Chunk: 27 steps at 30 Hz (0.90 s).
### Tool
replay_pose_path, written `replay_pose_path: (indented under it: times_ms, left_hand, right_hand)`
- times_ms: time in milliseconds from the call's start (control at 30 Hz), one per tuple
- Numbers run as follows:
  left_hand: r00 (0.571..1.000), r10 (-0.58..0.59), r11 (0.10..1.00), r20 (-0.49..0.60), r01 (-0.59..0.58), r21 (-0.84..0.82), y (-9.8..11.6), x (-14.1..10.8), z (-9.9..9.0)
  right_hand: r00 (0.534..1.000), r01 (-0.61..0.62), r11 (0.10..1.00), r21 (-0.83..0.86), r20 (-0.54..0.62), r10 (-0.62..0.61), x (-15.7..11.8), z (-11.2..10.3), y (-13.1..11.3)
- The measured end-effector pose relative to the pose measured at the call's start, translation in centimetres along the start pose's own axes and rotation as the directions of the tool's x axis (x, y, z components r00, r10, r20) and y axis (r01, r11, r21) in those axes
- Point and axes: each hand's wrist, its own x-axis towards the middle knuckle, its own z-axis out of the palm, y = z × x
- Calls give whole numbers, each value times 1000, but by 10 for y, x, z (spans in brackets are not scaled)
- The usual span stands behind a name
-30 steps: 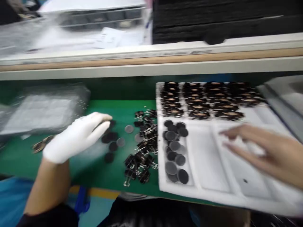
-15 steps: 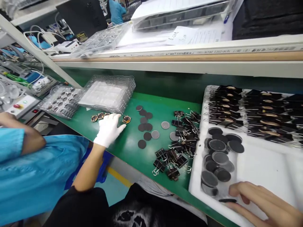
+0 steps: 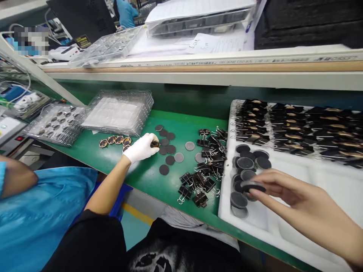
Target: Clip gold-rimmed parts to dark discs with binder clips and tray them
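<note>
My left hand (image 3: 141, 147), in a white glove, pinches a gold-rimmed watch case (image 3: 154, 144) with a dark face. Several similar watch cases (image 3: 111, 139) lie to its left on the green bench. Just beyond my left fingertips are loose thin black discs (image 3: 164, 169) and a few greyish clear ones (image 3: 190, 146). My bare right hand (image 3: 295, 194) grips a dark round disc (image 3: 253, 186) by its edge, thumb below and fingers above. That disc is held over a pile of similar discs (image 3: 238, 200) in the white foam tray (image 3: 286, 181), partly hiding some of them.
Black binder clips (image 3: 210, 162) are heaped between the loose discs and the tray. Rows of clipped pieces (image 3: 289, 117) fill the tray's back. Clear plastic trays (image 3: 119, 113) stand at back left, under a shelf edge (image 3: 198, 73). A co-worker in blue (image 3: 51, 211) sits close on my left.
My left hand has moved right and picked up the watch case nearest it. My right hand has lifted a disc from the foam tray's near end and moved up and left. The view has shifted right.
</note>
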Motion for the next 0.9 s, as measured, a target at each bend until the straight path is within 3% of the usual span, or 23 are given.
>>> replay_pose_path:
  times_ms: [100,167,233,267,300,367,400,467,567,733,833,900]
  left_hand:
    - [997,-48,998,-64,45,-44,14,5,-3]
    - [974,-110,992,-195,95,-87,31,4,-8]
    - [948,-125,979,-293,70,-192,55,0,-13]
    - [954,-108,960,-280,27,-280,70,-2,-15]
    - [973,-69,921,-222,-23,-388,86,-4,-15]
    - [997,53,816,-48,-71,-574,120,-7,-13]
    - [991,132,767,31,-82,-637,135,-6,-10]
    - [956,262,689,132,-90,-719,161,-3,-4]
    - [914,373,589,160,-100,-802,181,2,5]
    - [884,435,464,170,-58,-884,185,5,10]
    - [885,436,498,165,-84,-863,186,3,13]
    - [889,432,574,150,-143,-806,188,-1,15]
  right_hand:
    - [985,-153,956,251,117,127,13,13,-11]
    - [966,-243,900,361,176,190,21,19,-16]
    - [954,-284,855,434,220,206,26,25,-20]
    - [958,-271,846,459,210,193,28,27,-21]
    - [972,-225,855,467,161,168,28,30,-22]
    - [998,-26,921,388,-49,48,26,34,-20]
    - [985,99,954,283,-167,-52,24,37,-17]
    - [910,304,953,4,-299,-289,20,40,-9]
    - [833,451,851,-267,-217,-510,18,44,8]
    - [767,590,742,-317,-66,-638,21,49,25]
    - [770,587,758,-283,-94,-631,21,49,19]
    - [811,521,833,-185,-197,-551,20,48,11]
